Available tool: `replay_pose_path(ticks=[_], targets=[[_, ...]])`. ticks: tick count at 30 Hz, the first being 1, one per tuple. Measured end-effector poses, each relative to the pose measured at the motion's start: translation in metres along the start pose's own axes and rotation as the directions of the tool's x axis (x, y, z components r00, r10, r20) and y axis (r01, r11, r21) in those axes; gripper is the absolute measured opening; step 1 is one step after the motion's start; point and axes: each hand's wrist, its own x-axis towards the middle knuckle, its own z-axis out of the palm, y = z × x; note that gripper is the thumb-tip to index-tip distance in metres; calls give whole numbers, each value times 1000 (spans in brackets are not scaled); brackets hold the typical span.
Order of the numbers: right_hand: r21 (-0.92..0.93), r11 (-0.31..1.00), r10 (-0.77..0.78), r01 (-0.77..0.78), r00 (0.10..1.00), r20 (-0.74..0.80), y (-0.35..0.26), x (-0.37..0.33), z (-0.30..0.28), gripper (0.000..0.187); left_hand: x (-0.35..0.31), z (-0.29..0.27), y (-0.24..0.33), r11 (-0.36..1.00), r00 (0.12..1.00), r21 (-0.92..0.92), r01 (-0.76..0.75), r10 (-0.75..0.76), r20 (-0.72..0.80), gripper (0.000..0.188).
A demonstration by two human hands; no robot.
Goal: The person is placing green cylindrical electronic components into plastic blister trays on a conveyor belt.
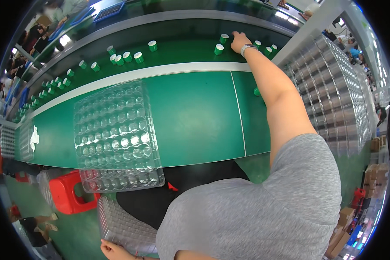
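Note:
My right hand (239,42), with a grey watch on the wrist, reaches over the far green belt. Its fingers look partly spread, and I make out nothing in them. Just left of it stand a small green cup with a white top (224,38) and another green cup (219,49). My left hand (112,250) is low at the front with curled fingers, by the corner of a stack of clear plastic trays (125,221); whether it grips the stack is unclear. A clear tray with rows of round pockets (117,134) lies on the green table (195,117), overhanging its front edge.
More green cups (127,56) are scattered along the belt to the left. A tall stack of clear trays (333,95) rises at the right. A red stool (71,193) stands at the lower left. A white crumpled piece (34,138) lies at the table's left end.

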Motion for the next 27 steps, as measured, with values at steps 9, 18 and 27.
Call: replay_pose_path(ticks=[9, 18, 27], targets=[[1, 932, -362, 364, 928, 91, -13, 1, -7, 52, -1, -4, 8, 1000, 998, 21, 14, -15, 56, 33], [106, 937, -345, 332, 928, 138, -3, -54, -44, 42, -1, -11, 5, 997, 997, 53, -50, 47, 62, 33], [-12, 931, -359, 364, 922, 148, -4, -181, -50, 44, -2, -15, -18, 995, 996, -55, -81, 83, 39, 34]])
